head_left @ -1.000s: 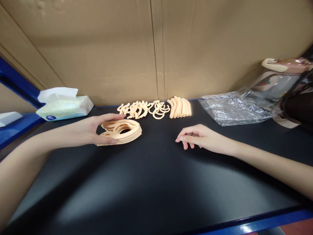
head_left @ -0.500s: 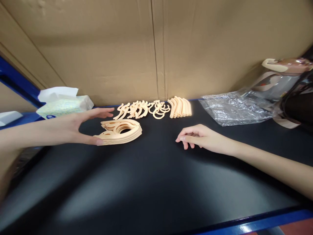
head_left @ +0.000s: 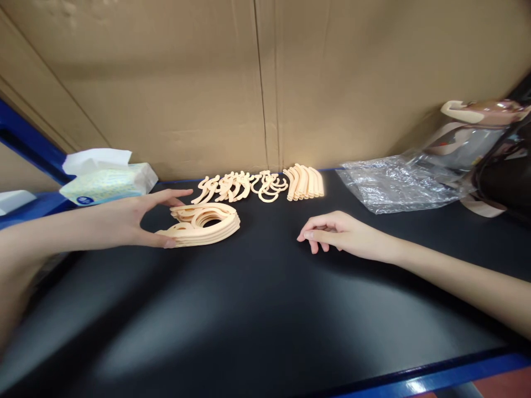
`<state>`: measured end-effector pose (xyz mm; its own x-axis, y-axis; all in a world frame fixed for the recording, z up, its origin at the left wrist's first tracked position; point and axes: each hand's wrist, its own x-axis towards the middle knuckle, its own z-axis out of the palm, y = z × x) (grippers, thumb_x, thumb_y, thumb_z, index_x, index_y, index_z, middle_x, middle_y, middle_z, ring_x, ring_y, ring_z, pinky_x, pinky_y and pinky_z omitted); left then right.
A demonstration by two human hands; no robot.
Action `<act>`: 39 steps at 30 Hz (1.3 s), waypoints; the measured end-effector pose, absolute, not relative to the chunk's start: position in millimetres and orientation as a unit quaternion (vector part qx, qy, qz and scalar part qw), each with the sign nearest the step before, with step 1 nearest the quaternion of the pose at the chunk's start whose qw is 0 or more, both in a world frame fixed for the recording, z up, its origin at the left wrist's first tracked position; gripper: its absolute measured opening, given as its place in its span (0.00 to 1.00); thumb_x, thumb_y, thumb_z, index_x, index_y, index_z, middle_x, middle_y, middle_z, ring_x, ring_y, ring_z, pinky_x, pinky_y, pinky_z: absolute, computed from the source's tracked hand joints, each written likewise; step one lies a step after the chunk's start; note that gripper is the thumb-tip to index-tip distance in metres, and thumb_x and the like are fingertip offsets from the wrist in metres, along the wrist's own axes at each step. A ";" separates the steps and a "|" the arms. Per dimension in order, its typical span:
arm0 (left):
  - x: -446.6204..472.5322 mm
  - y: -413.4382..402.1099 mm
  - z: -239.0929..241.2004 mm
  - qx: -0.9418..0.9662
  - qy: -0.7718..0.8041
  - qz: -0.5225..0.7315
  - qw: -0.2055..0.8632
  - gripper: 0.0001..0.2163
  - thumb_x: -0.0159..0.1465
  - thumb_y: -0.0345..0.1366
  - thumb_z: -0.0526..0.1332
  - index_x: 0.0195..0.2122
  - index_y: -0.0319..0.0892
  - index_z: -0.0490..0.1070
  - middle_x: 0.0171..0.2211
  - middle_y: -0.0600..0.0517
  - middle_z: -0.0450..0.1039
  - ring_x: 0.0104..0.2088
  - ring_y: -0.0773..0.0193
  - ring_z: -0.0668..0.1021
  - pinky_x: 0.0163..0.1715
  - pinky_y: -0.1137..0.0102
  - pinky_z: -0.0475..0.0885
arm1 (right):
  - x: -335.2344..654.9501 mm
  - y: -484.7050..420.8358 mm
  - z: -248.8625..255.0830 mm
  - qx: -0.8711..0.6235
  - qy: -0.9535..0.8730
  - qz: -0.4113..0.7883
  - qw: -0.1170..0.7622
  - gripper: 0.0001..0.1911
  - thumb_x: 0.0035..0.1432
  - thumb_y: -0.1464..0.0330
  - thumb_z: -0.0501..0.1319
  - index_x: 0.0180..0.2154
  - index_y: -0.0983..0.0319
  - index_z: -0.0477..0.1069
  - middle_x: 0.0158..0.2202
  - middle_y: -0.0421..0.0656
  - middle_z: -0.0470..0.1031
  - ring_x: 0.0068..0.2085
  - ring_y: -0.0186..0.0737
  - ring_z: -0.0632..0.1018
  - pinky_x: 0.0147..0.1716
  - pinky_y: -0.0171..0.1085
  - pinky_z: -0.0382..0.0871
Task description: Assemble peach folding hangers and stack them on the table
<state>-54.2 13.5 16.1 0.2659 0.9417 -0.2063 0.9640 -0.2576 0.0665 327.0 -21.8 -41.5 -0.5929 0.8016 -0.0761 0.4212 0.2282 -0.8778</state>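
- Peach plastic loops lie flat in a neat stack (head_left: 205, 224) on the black table (head_left: 265, 320), left of centre; lying flat seems to let the pieces nest and stay aligned.
- The left hand (head_left: 133, 221) is spread wide around the stack's left side. The thumb tip touches the near edge and the forefinger reaches over the far edge. Nothing is gripped; it looks like a steadying cup, not a hold.
- The right hand (head_left: 338, 232) rests on the table well apart to the right, palm down and loosely curled. I cannot tell whether thumb and forefinger pinch anything.
- Behind the stack, by the cardboard (head_left: 249, 83), hooks (head_left: 238, 186) and curved bars (head_left: 305, 181) sit grouped by shape.
- A tissue pack (head_left: 105, 179) lies far left and a clear bag (head_left: 394, 185) far right.
- A glossy object (head_left: 477, 130) at the right edge is cut off and hard to identify.
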 end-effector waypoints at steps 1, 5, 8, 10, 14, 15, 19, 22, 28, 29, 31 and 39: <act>-53.5 13.2 16.3 0.790 0.604 -0.062 0.089 0.42 0.49 0.57 0.60 0.63 0.56 0.43 0.54 0.56 0.65 0.50 0.54 0.72 0.50 0.69 0.60 | 327.0 -21.7 -41.5 -0.403 -0.758 0.472 0.202 0.14 0.61 0.62 0.54 0.37 0.63 0.73 0.26 0.40 0.73 0.28 0.31 0.72 0.24 0.30 0.63; -46.6 10.8 18.5 0.783 0.611 -0.069 0.092 0.44 0.47 0.57 0.60 0.64 0.53 0.43 0.55 0.54 0.64 0.49 0.53 0.72 0.49 0.68 0.61 | 327.1 -21.7 -41.1 -0.403 -0.760 0.469 0.202 0.14 0.61 0.62 0.54 0.37 0.63 0.73 0.26 0.40 0.73 0.28 0.31 0.72 0.24 0.29 0.62; -42.3 9.5 19.8 0.785 0.607 -0.075 0.097 0.44 0.48 0.57 0.60 0.64 0.51 0.42 0.55 0.52 0.64 0.49 0.52 0.72 0.49 0.67 0.61 | 326.5 -21.5 -40.8 -0.403 -0.760 0.468 0.202 0.13 0.61 0.62 0.54 0.37 0.63 0.73 0.26 0.40 0.73 0.28 0.31 0.72 0.24 0.29 0.62; -41.5 9.6 20.0 0.786 0.606 -0.077 0.097 0.44 0.49 0.56 0.60 0.64 0.51 0.42 0.55 0.51 0.63 0.49 0.52 0.72 0.50 0.66 0.61 | 326.2 -21.4 -40.7 -0.403 -0.759 0.470 0.202 0.13 0.60 0.62 0.54 0.37 0.63 0.73 0.26 0.40 0.73 0.28 0.31 0.72 0.24 0.29 0.62; -42.4 10.9 19.4 0.781 0.612 -0.076 0.102 0.45 0.47 0.57 0.60 0.64 0.51 0.43 0.55 0.51 0.63 0.50 0.51 0.71 0.51 0.66 0.61 | 326.1 -21.1 -40.9 -0.403 -0.760 0.469 0.201 0.14 0.60 0.62 0.54 0.37 0.63 0.73 0.26 0.40 0.73 0.28 0.31 0.72 0.24 0.30 0.63; -42.6 11.0 19.3 0.781 0.611 -0.075 0.103 0.45 0.47 0.57 0.60 0.64 0.51 0.43 0.56 0.51 0.63 0.51 0.51 0.71 0.50 0.66 0.61 | 326.1 -21.0 -41.1 -0.402 -0.760 0.469 0.201 0.14 0.60 0.62 0.54 0.37 0.63 0.73 0.26 0.40 0.73 0.28 0.31 0.72 0.24 0.30 0.63; -42.2 10.5 19.2 0.783 0.609 -0.077 0.100 0.44 0.49 0.57 0.59 0.64 0.50 0.42 0.56 0.50 0.63 0.51 0.51 0.71 0.51 0.65 0.61 | 326.2 -20.6 -41.7 -0.399 -0.762 0.469 0.202 0.13 0.61 0.62 0.54 0.37 0.63 0.73 0.26 0.40 0.73 0.28 0.31 0.72 0.24 0.30 0.63; -41.0 9.8 19.2 0.782 0.609 -0.087 0.096 0.45 0.49 0.57 0.60 0.64 0.50 0.40 0.58 0.49 0.62 0.52 0.50 0.70 0.52 0.64 0.60 | 326.3 -20.6 -41.5 -0.402 -0.761 0.467 0.201 0.14 0.60 0.61 0.54 0.37 0.63 0.73 0.26 0.40 0.73 0.28 0.31 0.72 0.24 0.30 0.63; -40.9 11.1 18.2 0.781 0.606 -0.107 0.105 0.45 0.50 0.57 0.60 0.65 0.50 0.38 0.62 0.49 0.54 0.55 0.49 0.66 0.53 0.64 0.59 | 326.4 -21.5 -40.4 -0.402 -0.761 0.468 0.199 0.14 0.61 0.62 0.54 0.37 0.63 0.73 0.26 0.40 0.72 0.28 0.31 0.72 0.24 0.29 0.63; -41.5 11.2 17.9 0.781 0.606 -0.107 0.107 0.45 0.50 0.57 0.59 0.65 0.51 0.38 0.62 0.50 0.54 0.56 0.49 0.66 0.53 0.64 0.59 | 326.3 -21.6 -40.4 -0.402 -0.761 0.468 0.199 0.13 0.61 0.62 0.54 0.37 0.63 0.73 0.26 0.40 0.72 0.28 0.31 0.72 0.24 0.29 0.63; -42.6 11.1 17.4 0.782 0.605 -0.106 0.110 0.45 0.50 0.57 0.59 0.64 0.51 0.38 0.62 0.50 0.54 0.56 0.50 0.66 0.54 0.64 0.59 | 326.1 -21.8 -40.6 -0.401 -0.761 0.469 0.200 0.13 0.61 0.62 0.54 0.37 0.63 0.73 0.26 0.40 0.72 0.28 0.30 0.72 0.24 0.29 0.63; -40.9 9.8 19.0 0.782 0.606 -0.106 0.099 0.46 0.49 0.57 0.60 0.65 0.49 0.39 0.61 0.50 0.56 0.55 0.50 0.67 0.52 0.66 0.61 | 326.0 -21.1 -40.9 -0.402 -0.761 0.469 0.198 0.14 0.61 0.61 0.54 0.37 0.63 0.73 0.26 0.40 0.72 0.29 0.31 0.72 0.24 0.30 0.63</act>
